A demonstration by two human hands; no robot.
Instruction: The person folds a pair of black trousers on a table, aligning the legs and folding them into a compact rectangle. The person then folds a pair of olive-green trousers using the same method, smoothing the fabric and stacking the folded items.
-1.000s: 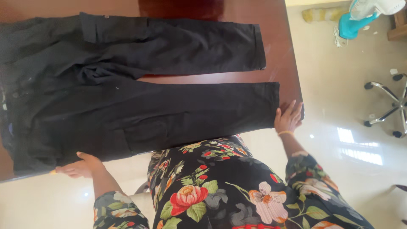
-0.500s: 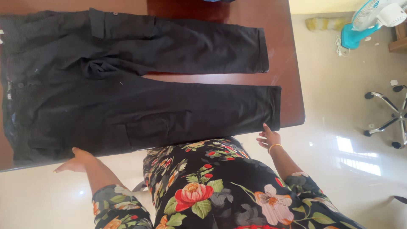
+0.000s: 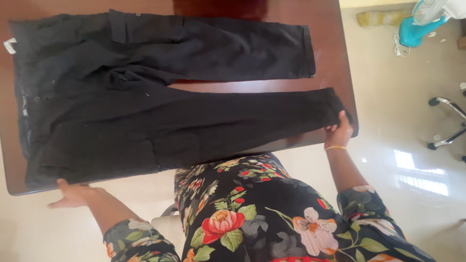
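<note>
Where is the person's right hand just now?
In the head view, the right hand is at the right end of the brown table, gripping the hem of the nearer leg of the black trousers.

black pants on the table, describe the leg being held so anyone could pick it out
On the brown table black pants lie flat, waist at the picture's left. The held leg is the one nearer the person. Unlike the far leg, its hem is pinched in the right hand.

Right hand (image 3: pixel 338 133) now gripping trouser hem (image 3: pixel 335 107) (lifted, bunched), left hand (image 3: pixel 73 195) drawn off table edge
</note>
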